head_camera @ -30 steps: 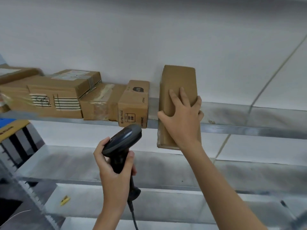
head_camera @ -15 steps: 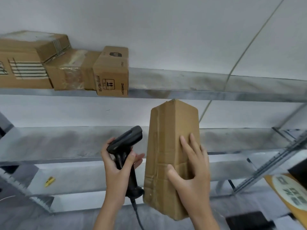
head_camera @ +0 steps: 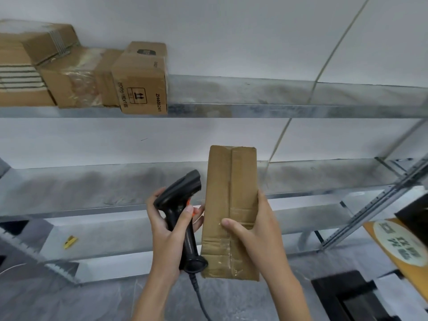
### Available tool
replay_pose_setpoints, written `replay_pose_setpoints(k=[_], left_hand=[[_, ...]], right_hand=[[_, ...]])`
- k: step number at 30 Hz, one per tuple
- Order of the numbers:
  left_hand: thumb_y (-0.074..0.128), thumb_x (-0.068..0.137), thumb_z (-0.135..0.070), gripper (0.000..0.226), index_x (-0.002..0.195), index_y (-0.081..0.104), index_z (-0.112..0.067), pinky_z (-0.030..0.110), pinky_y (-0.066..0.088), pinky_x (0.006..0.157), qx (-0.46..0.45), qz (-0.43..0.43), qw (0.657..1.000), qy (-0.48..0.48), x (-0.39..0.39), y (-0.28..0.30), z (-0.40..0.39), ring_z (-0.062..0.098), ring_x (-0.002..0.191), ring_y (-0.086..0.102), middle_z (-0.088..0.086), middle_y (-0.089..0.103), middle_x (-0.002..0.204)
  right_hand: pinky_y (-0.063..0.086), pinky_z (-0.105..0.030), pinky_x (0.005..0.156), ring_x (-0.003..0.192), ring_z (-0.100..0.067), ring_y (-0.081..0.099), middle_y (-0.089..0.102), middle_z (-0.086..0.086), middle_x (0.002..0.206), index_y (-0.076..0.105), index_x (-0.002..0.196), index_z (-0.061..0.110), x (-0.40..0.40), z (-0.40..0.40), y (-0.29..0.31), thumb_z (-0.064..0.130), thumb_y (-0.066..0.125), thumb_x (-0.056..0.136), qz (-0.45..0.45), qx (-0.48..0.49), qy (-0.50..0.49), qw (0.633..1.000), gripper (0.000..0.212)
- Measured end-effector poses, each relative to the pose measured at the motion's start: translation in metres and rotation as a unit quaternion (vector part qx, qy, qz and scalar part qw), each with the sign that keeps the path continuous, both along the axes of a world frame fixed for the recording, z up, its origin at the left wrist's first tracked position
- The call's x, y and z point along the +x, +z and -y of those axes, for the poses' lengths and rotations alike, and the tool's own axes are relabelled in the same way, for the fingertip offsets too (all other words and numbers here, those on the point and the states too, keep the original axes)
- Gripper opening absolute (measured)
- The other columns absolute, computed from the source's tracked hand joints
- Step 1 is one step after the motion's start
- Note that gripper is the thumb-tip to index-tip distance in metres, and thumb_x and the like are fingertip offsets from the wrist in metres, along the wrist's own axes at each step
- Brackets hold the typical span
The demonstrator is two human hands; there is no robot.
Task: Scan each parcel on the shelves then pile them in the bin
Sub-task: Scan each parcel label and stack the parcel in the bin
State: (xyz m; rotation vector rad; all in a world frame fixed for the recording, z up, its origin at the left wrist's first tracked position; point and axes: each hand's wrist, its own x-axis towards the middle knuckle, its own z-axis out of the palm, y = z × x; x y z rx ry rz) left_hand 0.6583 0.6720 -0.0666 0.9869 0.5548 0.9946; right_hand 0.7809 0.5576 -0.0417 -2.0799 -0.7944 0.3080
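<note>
The right hand [head_camera: 252,230] grips a tall, narrow cardboard parcel [head_camera: 231,200], held upright in the air in front of the shelving, clear of every shelf. The thumb lies across the near face, low on the parcel, and the fingers wrap round its right edge. The near face shows a taped centre seam and wrinkled clear tape toward the bottom; no label is visible on this face. The left hand [head_camera: 169,230] is closed round the handle of a black handheld scanner [head_camera: 180,205], just left of the parcel. The scanner head tilts up and to the right, toward the parcel's left edge; an orange trigger shows at the forefinger. A coiled cable [head_camera: 199,295] hangs from the base of the handle. On the upper metal shelf [head_camera: 278,110], at far left, stand further parcels: a small box printed "ZH40B241" [head_camera: 141,82] at the shelf's front edge, a box wrapped in clear tape [head_camera: 74,84] touching its left side, and a larger box with striped markings [head_camera: 25,72] at the frame edge. The middle shelf [head_camera: 92,188] runs behind both hands. A small yellow item [head_camera: 70,241] lies on the lower shelf [head_camera: 115,230] at left; its nature cannot be determined. At near right, a brown carton with a round white label [head_camera: 403,249] is partly in frame.
</note>
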Motion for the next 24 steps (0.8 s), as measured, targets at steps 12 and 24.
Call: replay_pose_setpoints(k=[12, 24], left_hand=[[0.076, 0.085, -0.026, 0.056, 0.128, 0.048, -0.048, 0.051, 0.056, 0.098, 0.069, -0.051, 0.996, -0.028, 0.010, -0.009, 0.017, 0.036, 0.113, 0.069, -0.008, 0.063, 0.128], [0.074, 0.087, -0.023, 0.059, 0.126, 0.045, -0.056, 0.040, 0.060, 0.092, 0.157, -0.100, 0.982, -0.021, -0.019, -0.002, 0.006, 0.029, 0.083, 0.078, -0.002, 0.064, 0.126]], right_hand=[[0.040, -0.047, 0.108, 0.125, -0.029, 0.039, -0.001, 0.011, 0.169, 0.010, 0.160, 0.036, -0.020, -0.008, -0.039, 0.081, 0.046, 0.070, 0.149, -0.035, -0.081, 0.985, 0.107], [0.023, -0.015, 0.104, 0.132, -0.008, 0.030, 0.007, 0.039, 0.157, 0.024, 0.148, 0.055, 0.010, 0.006, -0.062, 0.059, 0.052, 0.076, 0.069, 0.146, -0.095, 0.982, 0.077]])
